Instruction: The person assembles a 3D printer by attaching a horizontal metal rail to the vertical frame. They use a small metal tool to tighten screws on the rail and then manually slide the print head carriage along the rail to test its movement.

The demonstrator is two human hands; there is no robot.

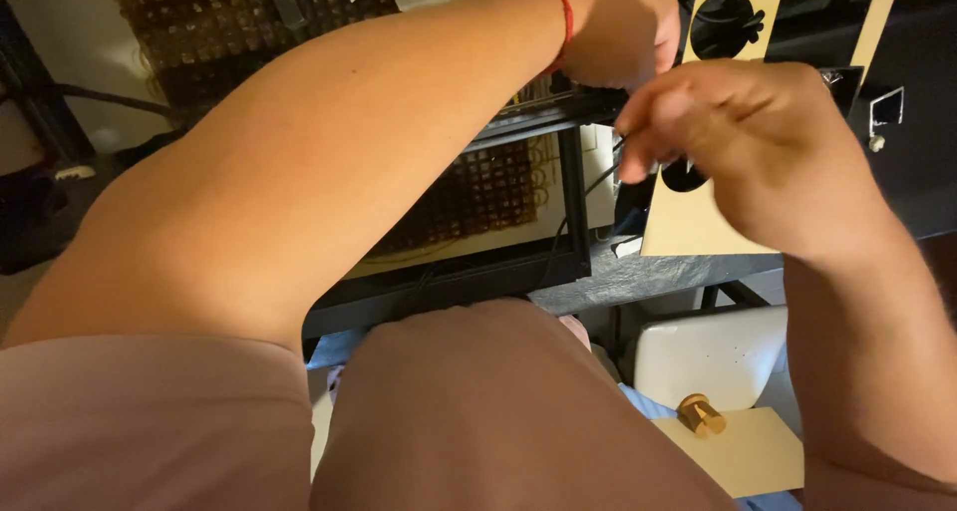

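Note:
My left hand (pixel 616 24), with a red cord around its wrist, reaches across the top of a black metal frame (pixel 573 197) and curls over its top bar; what its fingers grip is hidden. My right hand (pixel 743 137) is just to the right, fingers pinched on a thin dark wire (pixel 601 182) that runs down beside the frame. Behind my right hand a beige panel (pixel 698 234) with round and square cut-outs leans on the dark bench. Inside the frame a grid of small brown parts (pixel 478 187) shows.
A grey bench edge (pixel 638 280) runs below the frame. Lower right, a white chair seat (pixel 713 356) and a tan board (pixel 748 451) carrying a small brass knob (pixel 701 414). My pink-clothed knee fills the bottom middle. More brown grid panels (pixel 199 22) lie at the upper left.

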